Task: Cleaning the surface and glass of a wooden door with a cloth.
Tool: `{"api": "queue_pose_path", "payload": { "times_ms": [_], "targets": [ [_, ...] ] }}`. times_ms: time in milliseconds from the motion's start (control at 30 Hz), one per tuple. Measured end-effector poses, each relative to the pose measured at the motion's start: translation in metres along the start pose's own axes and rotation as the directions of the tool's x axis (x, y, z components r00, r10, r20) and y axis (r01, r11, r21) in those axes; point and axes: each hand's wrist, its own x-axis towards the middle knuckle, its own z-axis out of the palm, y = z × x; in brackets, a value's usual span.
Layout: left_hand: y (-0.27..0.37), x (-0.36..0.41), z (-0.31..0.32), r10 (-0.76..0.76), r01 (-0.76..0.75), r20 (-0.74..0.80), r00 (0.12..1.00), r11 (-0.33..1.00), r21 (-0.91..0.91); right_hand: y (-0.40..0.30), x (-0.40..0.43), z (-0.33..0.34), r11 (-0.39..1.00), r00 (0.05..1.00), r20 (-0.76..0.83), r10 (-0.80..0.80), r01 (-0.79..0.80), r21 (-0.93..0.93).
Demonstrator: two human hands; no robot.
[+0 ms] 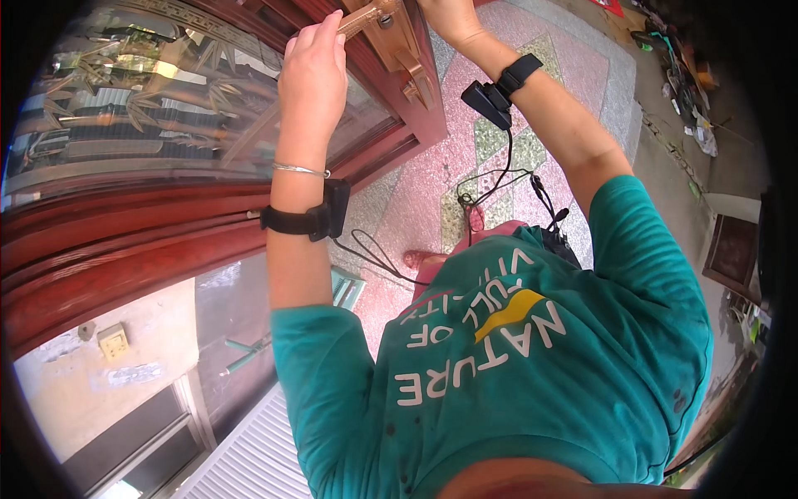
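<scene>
My left hand (313,72) is at the end of a copper-coloured lever handle (361,20), its fingers bent around it. The handle sits on a long backplate (399,50) with a keyhole, and a smaller curved lever (416,78) stands lower down. This hardware is fixed to a red-framed door (414,118) with a glass pane (168,93) decorated with bamboo. My right hand (452,22) is by the door's free edge; its fingers are cut off at the top of the view. Each wrist bears a black strapped device with a cable.
Pink and green terrazzo floor (411,174) lies under my sandalled feet. Black cables (499,187) hang between my arms and waist. A grey ridged panel (249,449) stands at lower left, near a wall switch (113,341). Assorted clutter (682,87) lies along the right side.
</scene>
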Motion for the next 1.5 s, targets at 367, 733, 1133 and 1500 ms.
{"api": "queue_pose_path", "payload": {
  "times_ms": [367,733,1133,1500],
  "targets": [
    [0.016,0.003,-0.016,-0.006,0.008,0.032,0.999,0.999,-0.041,0.050,-0.097,-0.005,0.959,0.937,0.236,0.257,-0.217,-0.184],
    [0.011,0.003,-0.014,-0.007,0.008,0.024,1.000,1.000,-0.009,0.096,-0.160,0.015,0.856,0.881,0.245,0.405,-0.272,-0.439],
    [0.011,0.002,-0.017,0.012,-0.012,0.010,1.000,1.000,-0.017,0.143,-0.193,0.032,0.853,0.710,0.516,0.480,-0.239,-0.464],
    [0.014,0.004,-0.018,-0.041,0.041,0.039,0.998,0.999,-0.011,0.092,-0.128,0.007,0.098,0.355,0.573,0.739,-0.898,0.430]
  ]
}}
